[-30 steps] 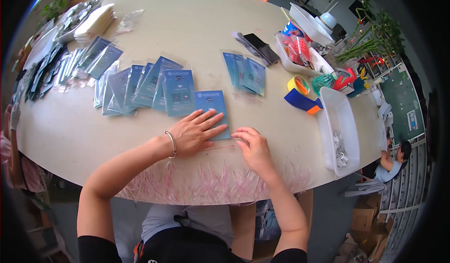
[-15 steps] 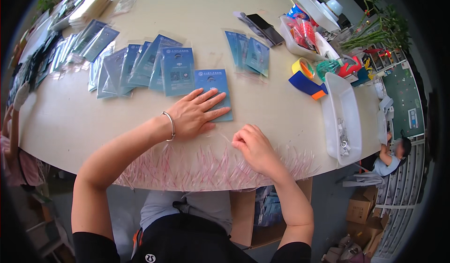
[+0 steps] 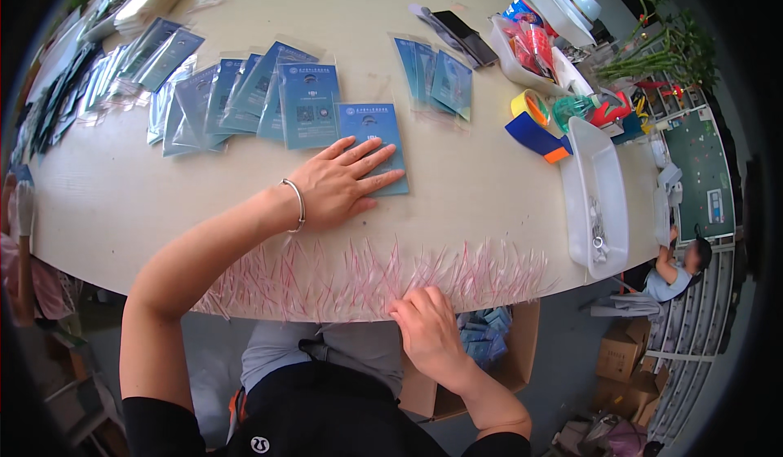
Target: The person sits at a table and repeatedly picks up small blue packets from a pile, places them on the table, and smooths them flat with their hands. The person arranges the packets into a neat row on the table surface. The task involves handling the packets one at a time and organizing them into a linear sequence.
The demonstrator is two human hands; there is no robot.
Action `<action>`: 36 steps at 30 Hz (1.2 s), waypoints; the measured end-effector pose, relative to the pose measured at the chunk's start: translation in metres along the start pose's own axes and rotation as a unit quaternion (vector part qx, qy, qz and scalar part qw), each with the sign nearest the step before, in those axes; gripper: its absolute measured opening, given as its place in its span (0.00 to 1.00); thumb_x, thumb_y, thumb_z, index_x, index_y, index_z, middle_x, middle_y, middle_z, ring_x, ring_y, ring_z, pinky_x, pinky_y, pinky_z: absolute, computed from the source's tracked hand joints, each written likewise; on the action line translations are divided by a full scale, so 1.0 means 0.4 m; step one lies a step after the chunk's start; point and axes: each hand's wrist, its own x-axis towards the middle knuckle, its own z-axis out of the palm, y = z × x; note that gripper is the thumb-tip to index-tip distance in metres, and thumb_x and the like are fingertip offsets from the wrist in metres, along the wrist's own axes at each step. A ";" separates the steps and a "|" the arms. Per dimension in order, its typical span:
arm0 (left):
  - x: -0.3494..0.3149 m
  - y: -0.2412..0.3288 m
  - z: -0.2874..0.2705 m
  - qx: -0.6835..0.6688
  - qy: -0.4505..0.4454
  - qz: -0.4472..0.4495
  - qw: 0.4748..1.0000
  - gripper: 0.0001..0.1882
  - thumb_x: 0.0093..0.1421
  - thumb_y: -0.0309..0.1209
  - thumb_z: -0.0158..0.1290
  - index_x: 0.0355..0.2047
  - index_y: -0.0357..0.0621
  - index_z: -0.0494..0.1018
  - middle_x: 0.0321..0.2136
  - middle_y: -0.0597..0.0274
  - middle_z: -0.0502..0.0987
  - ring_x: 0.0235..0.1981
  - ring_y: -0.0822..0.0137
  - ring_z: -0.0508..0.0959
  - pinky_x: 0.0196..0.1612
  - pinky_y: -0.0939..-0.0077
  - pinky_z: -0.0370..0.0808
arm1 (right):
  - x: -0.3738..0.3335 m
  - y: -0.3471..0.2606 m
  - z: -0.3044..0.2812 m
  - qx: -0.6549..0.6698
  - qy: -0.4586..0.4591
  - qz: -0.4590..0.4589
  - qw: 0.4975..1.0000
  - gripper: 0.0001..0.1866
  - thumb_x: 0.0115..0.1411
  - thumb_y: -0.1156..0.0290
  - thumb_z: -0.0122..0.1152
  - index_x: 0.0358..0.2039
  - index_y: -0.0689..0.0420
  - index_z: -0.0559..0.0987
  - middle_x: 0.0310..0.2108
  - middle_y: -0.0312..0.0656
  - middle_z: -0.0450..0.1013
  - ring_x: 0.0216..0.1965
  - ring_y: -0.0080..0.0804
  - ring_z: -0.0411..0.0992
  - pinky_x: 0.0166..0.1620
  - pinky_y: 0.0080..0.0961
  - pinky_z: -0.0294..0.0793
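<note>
My left hand [image 3: 336, 184], with a bracelet [image 3: 298, 204] at the wrist, lies flat with fingers spread over the lower part of a blue printed packet [image 3: 367, 121] in a clear sleeve. At the table's near edge my right hand [image 3: 428, 326] is closed, thumb and fingers together among a fringe of thin pink and clear strips [image 3: 351, 273]. Whatever sits between its fingertips is too small to make out. Beyond the left hand, similar blue packets [image 3: 308, 102] overlap in a row. A smaller group of packets [image 3: 451, 82] lies farther right.
At right stand a long white bin [image 3: 577, 212] with small metal pieces, a tape roll [image 3: 534, 108], a blue-orange tool [image 3: 534, 139], and a filled white box [image 3: 510, 61]. A phone [image 3: 465, 37] lies behind. Below the edge is a carton [image 3: 522, 359] of packets. People sit at both sides.
My right hand has moved down and nearer, from beside the packet to the strips at the table edge. The left hand still presses the packet. The view has shifted slightly.
</note>
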 end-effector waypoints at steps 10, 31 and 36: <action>0.001 -0.009 -0.004 -0.031 -0.027 -0.006 0.999 0.31 0.68 0.43 0.40 0.69 0.54 0.49 0.70 0.61 0.49 0.71 0.58 0.48 0.70 0.57 0.45 | 0.226 0.137 -0.104 0.075 0.170 0.102 0.977 0.12 0.49 0.77 0.67 0.37 0.56 0.79 0.35 0.42 0.70 0.41 0.37 0.69 0.44 0.31 0.69; -0.063 -0.039 -0.051 -0.196 0.035 0.028 0.980 0.14 0.58 0.36 0.56 0.42 0.46 0.70 0.64 0.54 0.61 0.66 0.52 0.57 0.67 0.51 0.54 | 0.287 0.232 -0.001 0.098 0.161 0.047 0.981 0.05 0.47 0.69 0.71 0.26 0.51 0.83 0.31 0.33 0.68 0.42 0.35 0.64 0.48 0.33 0.62; -0.073 -0.010 -0.036 -0.164 0.079 0.003 0.983 0.17 0.54 0.39 0.60 0.40 0.45 0.73 0.57 0.54 0.69 0.60 0.54 0.65 0.61 0.57 0.62 | 0.291 0.230 -0.005 0.106 0.153 0.049 0.981 0.05 0.48 0.68 0.71 0.26 0.51 0.83 0.31 0.33 0.68 0.42 0.35 0.64 0.49 0.33 0.62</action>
